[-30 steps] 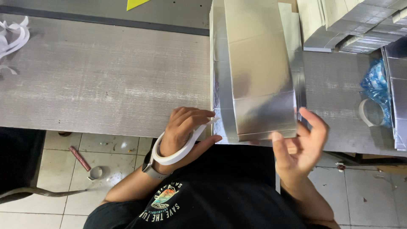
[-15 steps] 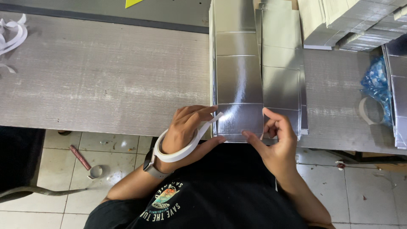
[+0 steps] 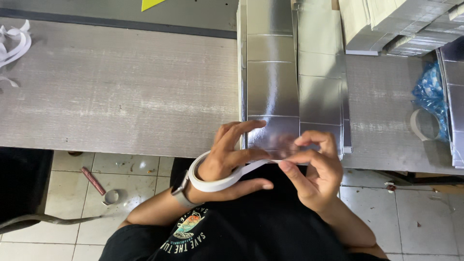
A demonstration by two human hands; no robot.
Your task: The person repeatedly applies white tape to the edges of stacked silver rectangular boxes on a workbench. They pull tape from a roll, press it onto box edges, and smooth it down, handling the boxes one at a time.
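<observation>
A small packaging workshop, probably: a long grey workbench [image 3: 116, 92] holds stacks of flat silver cardboard sheets [image 3: 290, 72], folded box blanks [image 3: 386, 24] and tape scraps [image 3: 12, 46], above a scuffed tiled floor [image 3: 130, 193].

A grey woodgrain worktop [image 3: 121, 92] carries flat silver card sheets [image 3: 290, 72], with white strips [image 3: 12, 46] far left of them and stacked silver cartons [image 3: 386, 24] just right.

Left hand [image 3: 227, 154] fingers spread, right hand [image 3: 314, 166] fingers pinched, both close together.

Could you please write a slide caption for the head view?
Left hand wearing a white tape roll, right hand pulling its strip across silver foil-faced folded cardboard.
</observation>
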